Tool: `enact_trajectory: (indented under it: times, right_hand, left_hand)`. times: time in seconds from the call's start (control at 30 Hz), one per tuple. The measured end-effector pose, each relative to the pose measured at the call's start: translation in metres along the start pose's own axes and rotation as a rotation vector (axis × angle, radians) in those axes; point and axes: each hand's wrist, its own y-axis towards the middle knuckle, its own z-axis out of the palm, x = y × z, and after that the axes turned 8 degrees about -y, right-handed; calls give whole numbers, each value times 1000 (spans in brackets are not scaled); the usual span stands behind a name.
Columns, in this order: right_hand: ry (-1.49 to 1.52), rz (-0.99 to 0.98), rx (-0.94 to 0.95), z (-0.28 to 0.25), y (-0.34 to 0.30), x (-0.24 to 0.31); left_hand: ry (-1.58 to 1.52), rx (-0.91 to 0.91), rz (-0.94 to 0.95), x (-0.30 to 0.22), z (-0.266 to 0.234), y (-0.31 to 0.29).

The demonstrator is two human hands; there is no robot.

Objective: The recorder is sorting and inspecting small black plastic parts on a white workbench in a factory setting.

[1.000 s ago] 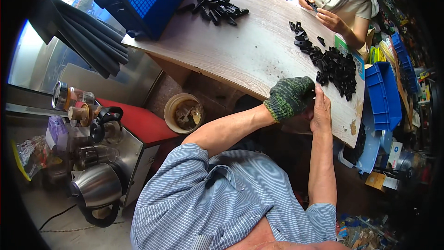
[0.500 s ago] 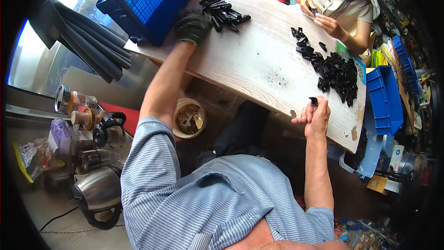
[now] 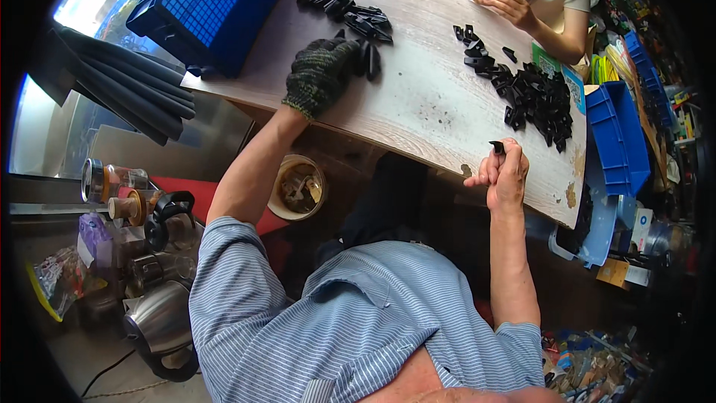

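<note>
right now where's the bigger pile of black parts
In the head view, the bigger pile of black parts lies on the right end of the table, just beyond the right hand and left of a blue bin.

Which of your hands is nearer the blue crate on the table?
Left: the left hand is just right of the blue crate; the right hand is much farther right, holding a black piece.

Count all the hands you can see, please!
4: the gloved left hand is by the long black pieces; the bare right hand is by the table's near edge; a co-worker's two hands are across from it.
</note>
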Motion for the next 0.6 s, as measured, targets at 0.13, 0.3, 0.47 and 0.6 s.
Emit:
enact_trajectory:
  times: [0.13, 0.3, 0.47, 0.6]
  right_hand:
    - [23, -13, -11, 3, -2, 1]
    - [95, -36, -7, -2, -2, -5]
    - [35, -47, 1, 0, -3, -3]
    - [43, -52, -9, 0, -4, -3]
  left_hand:
    - [46, -124, -83, -19, 14, -4]
    - [120, -138, -26, -13, 13, -5]
    - [208, -124, 72, -20, 9, -7]
    - [365, -147, 51, -19, 5, -6]
